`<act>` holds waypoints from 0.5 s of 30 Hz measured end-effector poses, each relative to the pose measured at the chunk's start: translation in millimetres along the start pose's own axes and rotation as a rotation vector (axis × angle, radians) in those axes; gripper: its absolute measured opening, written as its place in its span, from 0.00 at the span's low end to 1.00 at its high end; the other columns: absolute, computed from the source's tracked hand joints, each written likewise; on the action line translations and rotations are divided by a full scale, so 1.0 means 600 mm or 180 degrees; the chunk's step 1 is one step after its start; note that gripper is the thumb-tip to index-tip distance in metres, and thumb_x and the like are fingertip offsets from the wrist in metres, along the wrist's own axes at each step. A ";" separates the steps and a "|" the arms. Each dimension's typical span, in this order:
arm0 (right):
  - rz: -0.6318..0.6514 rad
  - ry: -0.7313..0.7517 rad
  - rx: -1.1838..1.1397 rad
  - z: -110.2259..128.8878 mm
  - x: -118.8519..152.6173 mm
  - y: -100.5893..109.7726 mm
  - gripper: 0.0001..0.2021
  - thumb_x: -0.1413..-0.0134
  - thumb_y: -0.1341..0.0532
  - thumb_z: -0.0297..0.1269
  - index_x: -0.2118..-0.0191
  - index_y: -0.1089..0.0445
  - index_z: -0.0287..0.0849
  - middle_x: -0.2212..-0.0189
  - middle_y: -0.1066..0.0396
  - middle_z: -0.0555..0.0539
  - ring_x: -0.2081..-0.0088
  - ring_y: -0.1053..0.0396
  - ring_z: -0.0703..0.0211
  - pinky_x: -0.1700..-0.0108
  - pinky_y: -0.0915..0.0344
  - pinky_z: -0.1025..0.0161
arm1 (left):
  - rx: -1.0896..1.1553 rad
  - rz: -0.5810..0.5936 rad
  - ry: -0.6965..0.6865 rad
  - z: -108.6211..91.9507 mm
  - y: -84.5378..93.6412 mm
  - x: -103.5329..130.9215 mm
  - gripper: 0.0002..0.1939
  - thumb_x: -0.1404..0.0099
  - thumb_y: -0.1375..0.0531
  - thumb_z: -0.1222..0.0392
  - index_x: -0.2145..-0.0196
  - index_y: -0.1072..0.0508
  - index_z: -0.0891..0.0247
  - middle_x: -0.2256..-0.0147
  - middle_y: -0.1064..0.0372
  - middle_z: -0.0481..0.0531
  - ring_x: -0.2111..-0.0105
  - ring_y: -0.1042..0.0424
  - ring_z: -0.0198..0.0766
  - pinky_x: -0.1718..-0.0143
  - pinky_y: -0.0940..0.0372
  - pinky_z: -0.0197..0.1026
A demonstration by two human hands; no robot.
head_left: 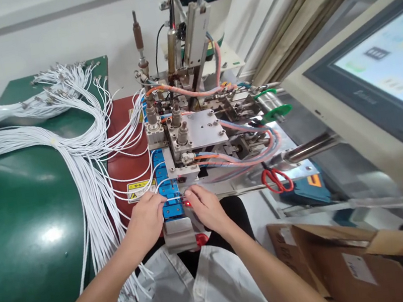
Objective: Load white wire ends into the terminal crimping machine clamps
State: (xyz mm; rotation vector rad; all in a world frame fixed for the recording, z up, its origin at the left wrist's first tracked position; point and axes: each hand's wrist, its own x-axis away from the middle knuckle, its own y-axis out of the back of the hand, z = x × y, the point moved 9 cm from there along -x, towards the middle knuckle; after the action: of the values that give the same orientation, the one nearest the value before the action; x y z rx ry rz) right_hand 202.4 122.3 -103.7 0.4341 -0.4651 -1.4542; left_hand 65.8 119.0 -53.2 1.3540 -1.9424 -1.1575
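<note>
My left hand [148,217] pinches a white cable [173,198] at the left edge of the blue fixture blocks [172,210]. On the right side of the blocks, my right hand [203,208] is closed at the thin end of the same cable, which lies across the blocks between both hands. A small red light shows beside my right fingertips. More white cables [116,146] run from a large bundle into the blue blocks farther up the row.
A green mat [25,225] bears the cable bundle at left. The metal machine [201,129], solder spool [273,105] and red-handled scissors [277,181] stand ahead and right. A screen [385,55] and cardboard box [339,272] are at right.
</note>
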 end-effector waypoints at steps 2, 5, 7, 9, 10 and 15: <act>-0.0105 0.0077 -0.0016 0.002 -0.002 0.000 0.16 0.40 0.55 0.41 0.75 0.38 0.43 0.78 0.36 0.51 0.75 0.38 0.62 0.72 0.45 0.67 | -0.0009 -0.0021 -0.0045 -0.001 0.000 0.000 0.11 0.38 0.49 0.71 0.64 0.29 0.64 0.67 0.33 0.52 0.65 0.32 0.38 0.61 0.36 0.42; -0.0296 0.0170 0.0121 0.006 -0.005 -0.006 0.17 0.41 0.54 0.43 0.78 0.42 0.43 0.81 0.40 0.52 0.77 0.42 0.62 0.73 0.48 0.66 | -0.0056 -0.0043 -0.0082 -0.002 -0.001 0.001 0.11 0.38 0.50 0.71 0.64 0.29 0.64 0.68 0.33 0.52 0.65 0.32 0.38 0.61 0.36 0.42; -0.0409 0.0159 0.0089 0.004 -0.006 -0.012 0.17 0.42 0.54 0.42 0.80 0.45 0.44 0.83 0.43 0.53 0.79 0.44 0.63 0.74 0.49 0.66 | -0.0074 -0.0053 -0.0104 -0.006 0.001 0.001 0.11 0.38 0.50 0.71 0.64 0.29 0.65 0.68 0.33 0.52 0.66 0.32 0.38 0.61 0.36 0.41; -0.0482 0.0103 0.0002 0.000 -0.006 -0.018 0.17 0.41 0.55 0.42 0.81 0.47 0.44 0.84 0.45 0.54 0.80 0.45 0.63 0.75 0.50 0.66 | -0.0146 -0.0012 -0.0143 -0.012 0.001 0.003 0.12 0.38 0.51 0.72 0.64 0.28 0.64 0.68 0.33 0.52 0.66 0.32 0.37 0.61 0.36 0.40; -0.0496 0.0072 -0.0025 -0.003 -0.006 -0.020 0.18 0.41 0.56 0.42 0.81 0.47 0.44 0.84 0.46 0.54 0.80 0.45 0.63 0.76 0.50 0.67 | -0.0246 0.0014 -0.0171 -0.015 0.000 0.004 0.12 0.38 0.51 0.72 0.64 0.28 0.64 0.68 0.33 0.52 0.66 0.32 0.38 0.61 0.36 0.40; -0.0662 -0.0120 -0.0254 -0.025 -0.005 -0.007 0.19 0.42 0.53 0.46 0.82 0.46 0.44 0.85 0.47 0.55 0.80 0.45 0.64 0.76 0.48 0.67 | -0.1068 0.0038 -0.0510 -0.030 0.001 0.011 0.13 0.37 0.51 0.70 0.62 0.28 0.64 0.67 0.30 0.54 0.66 0.33 0.41 0.61 0.37 0.45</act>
State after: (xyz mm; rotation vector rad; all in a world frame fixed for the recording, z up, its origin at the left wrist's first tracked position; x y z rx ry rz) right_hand 207.0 124.8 -119.0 0.4006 -0.3994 -1.6783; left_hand 77.1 106.7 -43.8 1.0994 -1.7561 -1.5458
